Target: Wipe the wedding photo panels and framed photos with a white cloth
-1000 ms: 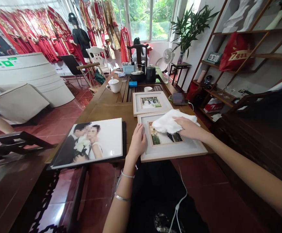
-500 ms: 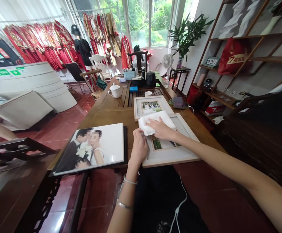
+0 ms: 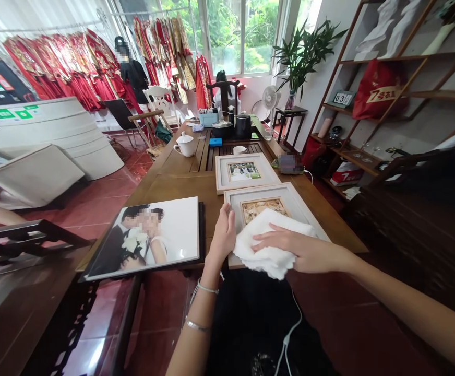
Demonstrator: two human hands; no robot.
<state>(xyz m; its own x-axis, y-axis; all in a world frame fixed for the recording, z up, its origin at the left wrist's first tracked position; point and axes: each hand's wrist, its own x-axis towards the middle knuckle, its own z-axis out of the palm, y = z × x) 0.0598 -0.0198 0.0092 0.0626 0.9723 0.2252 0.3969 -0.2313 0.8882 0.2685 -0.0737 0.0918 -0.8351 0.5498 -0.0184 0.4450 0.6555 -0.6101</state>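
A light wooden picture frame [image 3: 286, 198] lies at the near edge of the wooden table [image 3: 172, 183]. My right hand [image 3: 301, 249] lies flat, fingers stretched, pressing a white cloth [image 3: 264, 245] onto the frame's near part. My left hand [image 3: 223, 235] rests against the frame's left edge, fingers together and extended, holding it steady. A second framed photo [image 3: 244, 171] lies just beyond it. A large frameless wedding print [image 3: 149, 235] lies to the left of my left hand.
Farther along the table stand a white lidded cup [image 3: 186, 145], a dark kettle [image 3: 243, 124] and a phone [image 3: 289, 163]. Red garments hang on racks at the back left. Wooden shelves line the right wall. A dark chair arm [image 3: 35, 235] lies at the left.
My right hand has dragged the cloth from the frame's far left corner down to its near edge. My left hand has stayed on the frame's left edge.
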